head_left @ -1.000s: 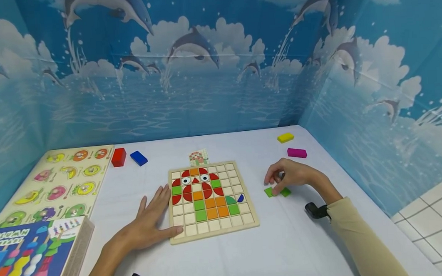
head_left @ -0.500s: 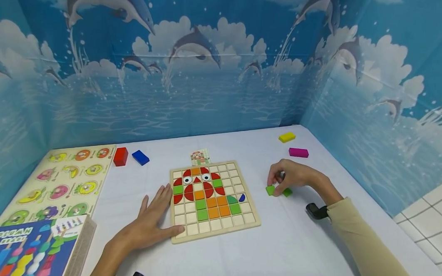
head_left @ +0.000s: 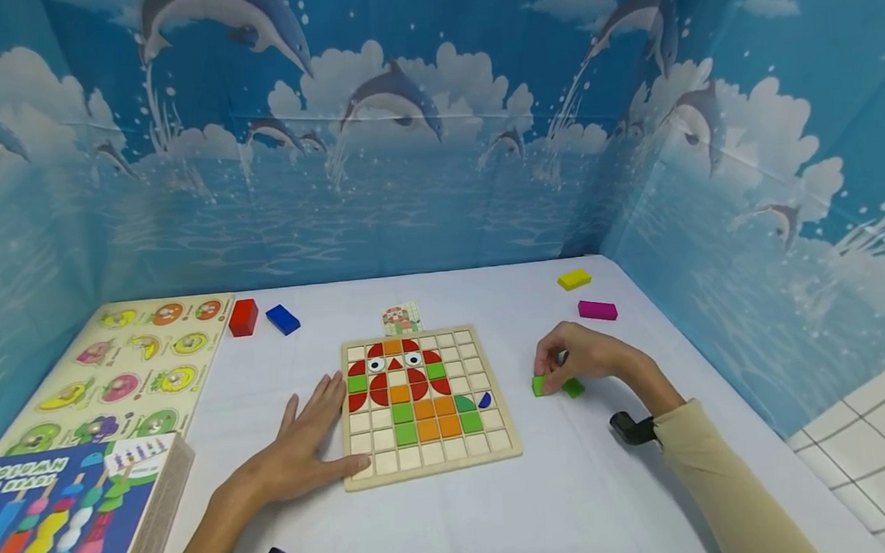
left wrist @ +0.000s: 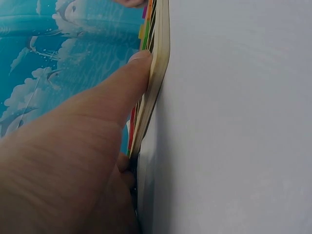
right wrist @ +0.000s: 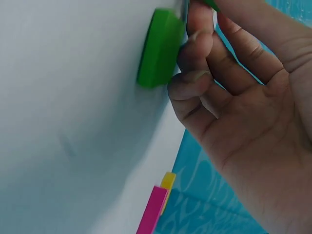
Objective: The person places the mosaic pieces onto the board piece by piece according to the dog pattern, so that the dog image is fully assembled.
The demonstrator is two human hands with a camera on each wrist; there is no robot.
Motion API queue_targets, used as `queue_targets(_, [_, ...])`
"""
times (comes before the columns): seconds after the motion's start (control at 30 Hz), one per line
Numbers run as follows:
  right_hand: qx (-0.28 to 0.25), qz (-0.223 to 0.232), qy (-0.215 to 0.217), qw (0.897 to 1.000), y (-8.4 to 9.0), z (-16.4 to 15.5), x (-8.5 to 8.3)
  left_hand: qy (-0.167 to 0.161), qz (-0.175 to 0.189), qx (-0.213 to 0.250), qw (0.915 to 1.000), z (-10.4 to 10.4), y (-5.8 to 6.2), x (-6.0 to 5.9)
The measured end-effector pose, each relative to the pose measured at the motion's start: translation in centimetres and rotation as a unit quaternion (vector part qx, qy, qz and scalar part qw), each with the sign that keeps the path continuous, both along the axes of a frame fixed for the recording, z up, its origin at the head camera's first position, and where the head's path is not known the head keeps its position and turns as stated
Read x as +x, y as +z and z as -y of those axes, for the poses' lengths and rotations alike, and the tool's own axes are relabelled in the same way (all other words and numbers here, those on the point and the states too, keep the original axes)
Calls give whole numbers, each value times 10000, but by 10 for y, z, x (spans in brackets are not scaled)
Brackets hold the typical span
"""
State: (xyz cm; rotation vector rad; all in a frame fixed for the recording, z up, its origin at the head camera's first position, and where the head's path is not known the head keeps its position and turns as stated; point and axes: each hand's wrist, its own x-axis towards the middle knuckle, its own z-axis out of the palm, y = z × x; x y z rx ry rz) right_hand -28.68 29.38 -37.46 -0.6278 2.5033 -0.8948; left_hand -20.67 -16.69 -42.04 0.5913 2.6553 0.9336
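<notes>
- The right hand [head_left: 584, 359] curls its fingertips [right wrist: 195, 58] over a green tile [right wrist: 160, 48], which is tipped up on edge on the white table [head_left: 574, 487]; the fingers are bent onto its edge, pinching it.
- A second green tile [head_left: 573, 387] lies flat on the table just beside the first, partly under the same hand.
- That green tile sits to the right of the wooden puzzle board [head_left: 428, 404], near it but apart from its rim.
- The left hand [head_left: 301, 447] lies flat with straight, spread fingers, grasping nothing; its thumb [left wrist: 119, 87] presses against the left edge of the puzzle board, and the fingertips touch the same side higher up.
- The board's grid holds red, orange and green tiles with two eye pieces near the top; a green dome piece and a small blue piece [head_left: 482, 400] sit on its right part, and many squares are bare wood.
- A small pattern card [head_left: 401, 318] lies just behind the board.
- Behind the right hand, well apart, lie a magenta block [head_left: 598, 310] and a yellow block [head_left: 574, 280].
- Towards the back left lie a red block [head_left: 243, 317] and a blue block [head_left: 283, 319], close together.
- At the left edge sits a wooden peg puzzle [head_left: 117, 373], with a colourful toy box [head_left: 57, 514] in front of it.
- A dolphin-printed backdrop [head_left: 405, 128] encloses the table.
</notes>
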Motion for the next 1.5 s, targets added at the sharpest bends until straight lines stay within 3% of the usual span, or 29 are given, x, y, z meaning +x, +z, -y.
queue_targets(0.4, [-890,-41,307,9955,3,46,11,8,-58,-53,10000,-1,-1,-1])
queue_targets(0.7, [-1333,34,556,9895,5,102,36,-25,-75,-32,10000,-1,-2,-3])
queue_targets(1.1, [-1416,-476,788,9856,-5,166,67,-51,-154,16,9999,1,-6,-3])
queue_targets(1.5, [-1012,-940,801,9872,-8,184,75,7,-65,-65,10000,1,-3,-3])
